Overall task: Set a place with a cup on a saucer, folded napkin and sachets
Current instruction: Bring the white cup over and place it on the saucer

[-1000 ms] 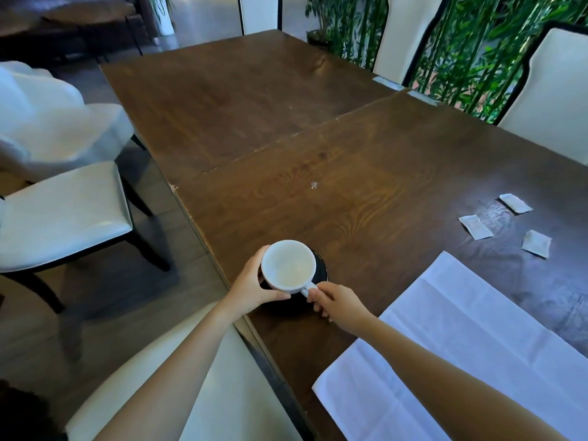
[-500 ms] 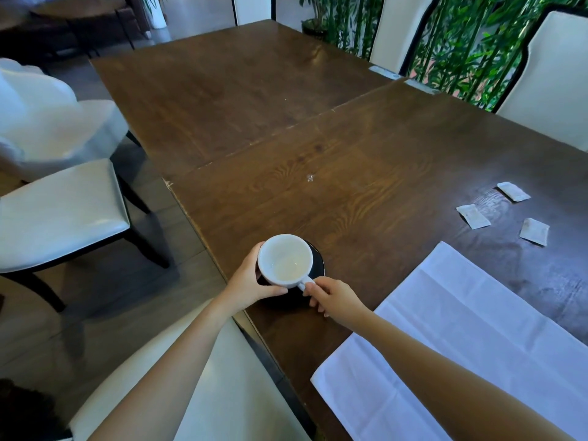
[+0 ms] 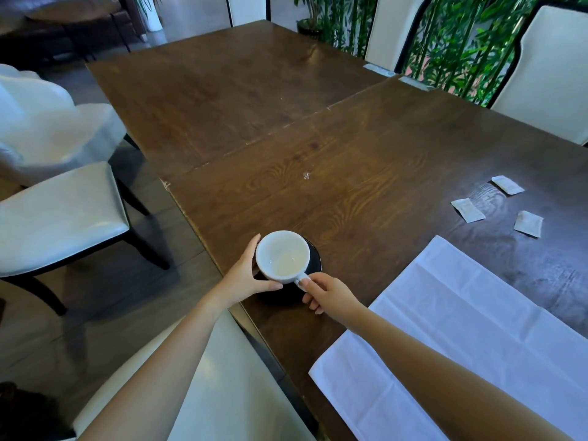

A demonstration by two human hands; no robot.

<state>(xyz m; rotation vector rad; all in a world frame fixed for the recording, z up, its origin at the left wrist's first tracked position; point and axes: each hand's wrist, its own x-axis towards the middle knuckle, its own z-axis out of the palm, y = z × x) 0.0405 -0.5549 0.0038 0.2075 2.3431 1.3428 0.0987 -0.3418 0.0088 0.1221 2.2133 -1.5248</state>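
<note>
An empty white cup stands on a black saucer near the table's left edge. My left hand wraps the cup's left side, thumb under its near wall. My right hand pinches the cup's handle at the near right. A white napkin lies spread out flat, with crease lines, to the right of my right arm. Three small white sachets lie apart beyond it: one, another and the farthest.
The dark wooden table stretches far ahead, with a seam across it. White chairs stand at the left, below me and at the far right. Green bamboo lines the back.
The view has shifted slightly. Both hands stay on the cup, which has hardly moved on the saucer.
</note>
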